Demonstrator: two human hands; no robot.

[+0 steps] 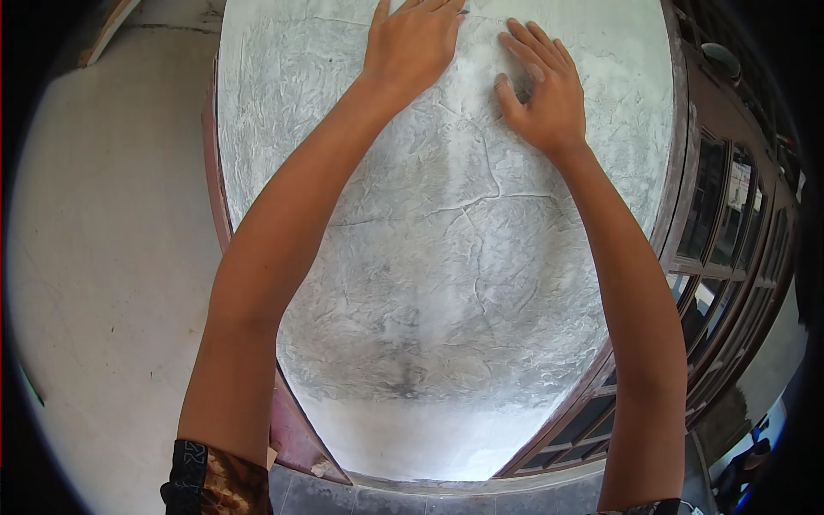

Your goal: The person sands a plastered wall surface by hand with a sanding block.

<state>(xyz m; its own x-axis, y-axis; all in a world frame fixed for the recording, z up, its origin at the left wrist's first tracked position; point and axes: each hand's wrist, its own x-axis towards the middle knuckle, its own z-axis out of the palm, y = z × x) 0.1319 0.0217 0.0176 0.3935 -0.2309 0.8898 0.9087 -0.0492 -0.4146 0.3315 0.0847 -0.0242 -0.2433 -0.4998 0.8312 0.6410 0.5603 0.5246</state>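
Note:
A grey-white wall panel (pixel 403 257) with a rough, wrinkled surface and several cracks fills the middle of the head view. High on its left side is my left hand (pixel 415 47), back towards me, against the panel. The top edge of the view cuts off its fingers, and a tiny dark bit shows by one of them; whether it holds anything is hidden. My right hand (pixel 549 90) is open at the panel's upper right, thumb apart and fingers stretched up, with pale dust on the fingertips. Nothing shows in it.
A plain beige wall (pixel 112 257) stands left, past a reddish-brown wooden frame (pixel 216 172). To the right are brown wooden windows (pixel 721 206) with glass panes. Grey floor tiles (pixel 386 500) run along the bottom. A round container (pixel 721 62) sits at upper right.

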